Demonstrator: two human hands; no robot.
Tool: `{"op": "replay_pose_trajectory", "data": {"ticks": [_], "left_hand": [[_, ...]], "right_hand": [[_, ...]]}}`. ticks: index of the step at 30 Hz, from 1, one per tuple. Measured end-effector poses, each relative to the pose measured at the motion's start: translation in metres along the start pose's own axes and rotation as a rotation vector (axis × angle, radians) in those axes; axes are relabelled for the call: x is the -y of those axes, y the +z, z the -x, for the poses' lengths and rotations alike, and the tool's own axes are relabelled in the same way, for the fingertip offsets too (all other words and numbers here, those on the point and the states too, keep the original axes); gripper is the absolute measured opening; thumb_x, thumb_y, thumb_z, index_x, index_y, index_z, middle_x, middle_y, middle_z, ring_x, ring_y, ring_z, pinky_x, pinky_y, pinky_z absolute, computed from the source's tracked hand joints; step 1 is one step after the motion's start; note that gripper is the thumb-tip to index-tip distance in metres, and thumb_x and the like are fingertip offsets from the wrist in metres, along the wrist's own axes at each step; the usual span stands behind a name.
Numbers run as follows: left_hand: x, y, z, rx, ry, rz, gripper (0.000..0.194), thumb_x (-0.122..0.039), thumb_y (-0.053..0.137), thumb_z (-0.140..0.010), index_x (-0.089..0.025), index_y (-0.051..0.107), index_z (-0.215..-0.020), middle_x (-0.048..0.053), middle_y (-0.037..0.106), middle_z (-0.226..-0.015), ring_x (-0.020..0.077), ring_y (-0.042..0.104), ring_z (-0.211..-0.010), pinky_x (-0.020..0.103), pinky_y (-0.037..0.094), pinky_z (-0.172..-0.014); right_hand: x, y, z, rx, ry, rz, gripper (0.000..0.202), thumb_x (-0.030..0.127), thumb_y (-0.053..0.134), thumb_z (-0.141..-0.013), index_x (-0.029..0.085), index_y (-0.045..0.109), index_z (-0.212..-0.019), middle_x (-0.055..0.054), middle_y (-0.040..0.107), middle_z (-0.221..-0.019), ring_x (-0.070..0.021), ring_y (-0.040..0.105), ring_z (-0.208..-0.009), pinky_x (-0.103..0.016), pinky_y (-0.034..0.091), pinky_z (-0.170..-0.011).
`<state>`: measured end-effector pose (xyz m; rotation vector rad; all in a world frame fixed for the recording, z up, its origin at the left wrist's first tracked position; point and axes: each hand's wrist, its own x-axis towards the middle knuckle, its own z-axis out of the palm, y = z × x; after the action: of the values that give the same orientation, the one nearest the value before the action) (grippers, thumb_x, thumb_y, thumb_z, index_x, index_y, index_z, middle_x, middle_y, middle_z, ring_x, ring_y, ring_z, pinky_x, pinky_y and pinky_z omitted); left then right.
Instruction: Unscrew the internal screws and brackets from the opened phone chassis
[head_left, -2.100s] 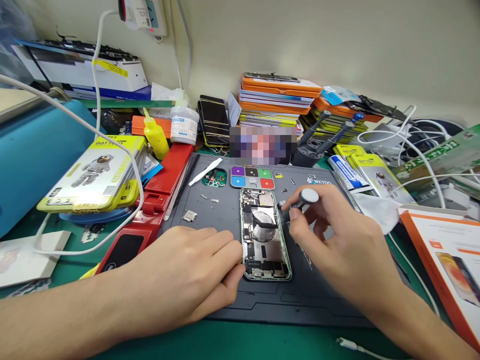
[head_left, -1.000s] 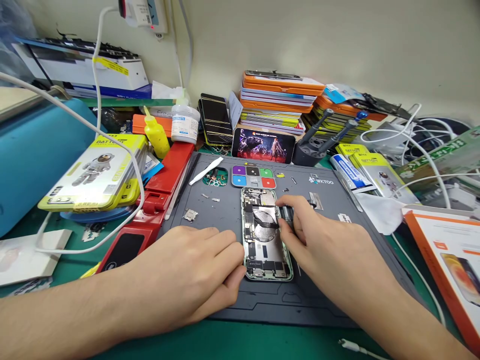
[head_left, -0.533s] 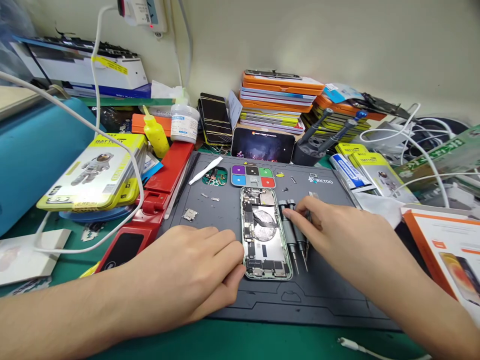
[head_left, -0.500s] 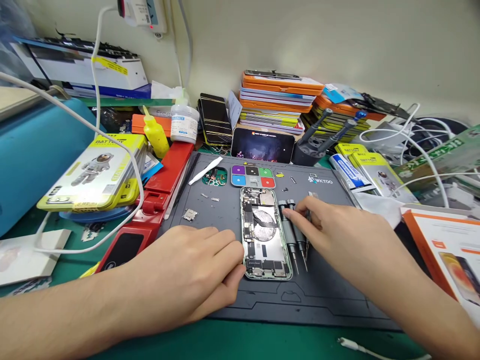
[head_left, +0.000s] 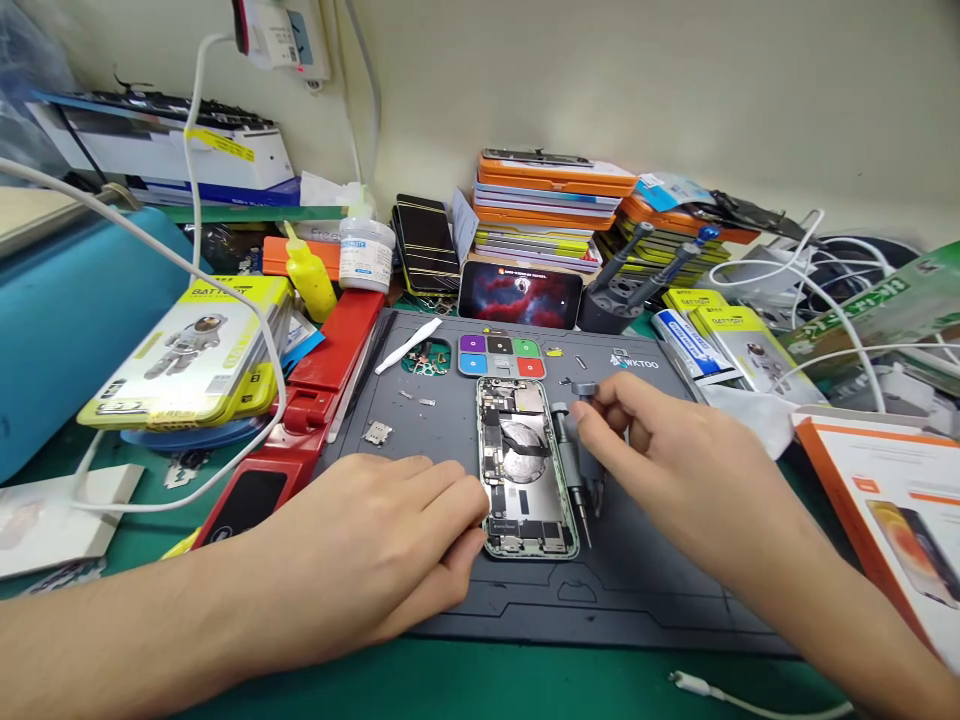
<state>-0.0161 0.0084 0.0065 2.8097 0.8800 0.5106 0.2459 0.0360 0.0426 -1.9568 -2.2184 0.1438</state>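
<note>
An opened smartphone (head_left: 525, 470) lies on the dark grey work mat, its circuit board, metal back plate and lower parts exposed. My left hand (head_left: 405, 540) is closed at the phone's lower left edge, with thumb and fingertips against its frame. At the phone's right, my right hand (head_left: 645, 430) has thumb and fingers closed round the upper part of a grey precision screwdriver (head_left: 587, 389); the fingers partly hide it. A second screwdriver (head_left: 573, 475) lies along the phone's right edge, its tip towards me.
Behind the phone is a tray with coloured squares (head_left: 501, 355). A white pry tool (head_left: 409, 346), small metal parts and a card tray (head_left: 378, 432) lie left. A lit phone (head_left: 520, 296) leans at the back beside a screwdriver stand (head_left: 611, 300). Battery packs (head_left: 187, 340) and a red device (head_left: 300, 430) flank the mat.
My right hand has taken hold of one of the two screwdrivers beside the phone and shifted it slightly up from its place. My left hand stays at the phone's edge.
</note>
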Motion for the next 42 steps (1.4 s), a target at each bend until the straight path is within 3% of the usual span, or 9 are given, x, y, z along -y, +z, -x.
{"op": "replay_pose_trajectory", "data": {"ticks": [4,7,13,17,21,27,33,38,42], "left_hand": [[0.001,0.000,0.001,0.011,0.000,-0.005,0.015,-0.021,0.045,-0.108,-0.022,0.055,-0.097,-0.004,0.059,-0.081,0.0174,0.057,-0.066,0.034,0.039,-0.056],[0.001,0.000,0.001,0.029,-0.004,0.012,0.015,-0.021,0.044,-0.109,-0.022,0.056,-0.100,-0.003,0.060,-0.082,0.0172,0.059,-0.067,0.034,0.040,-0.056],[0.001,-0.001,0.000,0.045,0.000,0.001,0.014,-0.021,0.044,-0.109,-0.022,0.055,-0.100,-0.003,0.060,-0.083,0.0171,0.060,-0.067,0.034,0.041,-0.056],[0.001,0.000,0.000,0.044,-0.002,-0.010,0.014,-0.021,0.043,-0.109,-0.022,0.055,-0.101,-0.003,0.061,-0.083,0.0175,0.060,-0.068,0.034,0.041,-0.056],[0.002,0.000,0.000,0.066,-0.011,-0.005,0.012,-0.020,0.045,-0.108,-0.022,0.055,-0.102,-0.003,0.062,-0.085,0.0177,0.061,-0.069,0.034,0.042,-0.057],[0.001,-0.002,-0.001,0.083,-0.037,0.020,0.010,-0.018,0.047,-0.107,-0.022,0.054,-0.101,-0.003,0.062,-0.084,0.0175,0.062,-0.068,0.033,0.041,-0.056],[0.001,-0.002,-0.001,0.079,-0.056,0.021,0.009,-0.021,0.047,-0.106,-0.022,0.054,-0.099,-0.003,0.060,-0.081,0.0182,0.063,-0.065,0.034,0.042,-0.054],[0.001,-0.002,0.000,0.073,-0.059,0.007,0.012,-0.021,0.045,-0.107,-0.022,0.053,-0.097,-0.003,0.059,-0.081,0.0184,0.062,-0.065,0.034,0.042,-0.053],[0.001,-0.002,-0.001,0.081,-0.054,0.004,0.015,-0.021,0.042,-0.108,-0.022,0.051,-0.096,-0.003,0.059,-0.082,0.0190,0.060,-0.065,0.035,0.041,-0.054]], "right_hand": [[0.002,-0.004,0.005,-0.215,-0.079,-0.212,0.035,0.054,0.051,-0.103,0.026,0.052,-0.081,0.003,0.060,-0.063,-0.0160,0.051,-0.055,-0.033,0.036,-0.057],[0.005,-0.006,0.008,-0.255,-0.069,-0.412,0.035,0.055,0.053,-0.104,0.026,0.058,-0.084,0.003,0.058,-0.062,-0.0154,0.051,-0.055,-0.032,0.038,-0.054],[0.013,-0.003,0.012,-0.023,-0.007,-0.954,0.032,0.052,0.055,-0.105,0.023,0.069,-0.098,-0.001,0.073,-0.082,-0.0122,0.062,-0.054,-0.026,0.049,-0.045],[0.021,0.005,0.018,0.105,0.006,-1.164,0.026,0.045,0.056,-0.106,0.022,0.067,-0.101,0.001,0.072,-0.077,-0.0111,0.067,-0.053,-0.023,0.057,-0.048],[0.026,0.013,0.022,0.146,-0.027,-1.320,0.019,0.042,0.054,-0.108,0.026,0.061,-0.116,0.000,0.076,-0.087,-0.0118,0.068,-0.053,-0.023,0.060,-0.047],[0.025,0.024,0.027,-0.014,-0.147,-1.221,0.045,0.027,0.059,-0.105,0.036,0.046,-0.147,0.000,0.073,-0.092,-0.0116,0.066,-0.055,-0.022,0.062,-0.048],[0.025,0.039,0.035,-0.290,-0.338,-1.042,0.054,0.012,0.065,-0.099,0.037,0.048,-0.144,-0.001,0.069,-0.097,-0.0149,0.069,-0.071,-0.025,0.064,-0.052],[0.025,0.050,0.036,-0.351,-0.470,-0.919,0.061,0.003,0.068,-0.093,0.030,0.050,-0.145,-0.009,0.069,-0.116,-0.0175,0.073,-0.081,-0.027,0.060,-0.050],[0.026,0.053,0.036,-0.335,-0.459,-0.894,0.064,0.007,0.067,-0.096,0.035,0.046,-0.149,-0.012,0.068,-0.129,-0.0187,0.074,-0.084,-0.029,0.062,-0.052]]}}
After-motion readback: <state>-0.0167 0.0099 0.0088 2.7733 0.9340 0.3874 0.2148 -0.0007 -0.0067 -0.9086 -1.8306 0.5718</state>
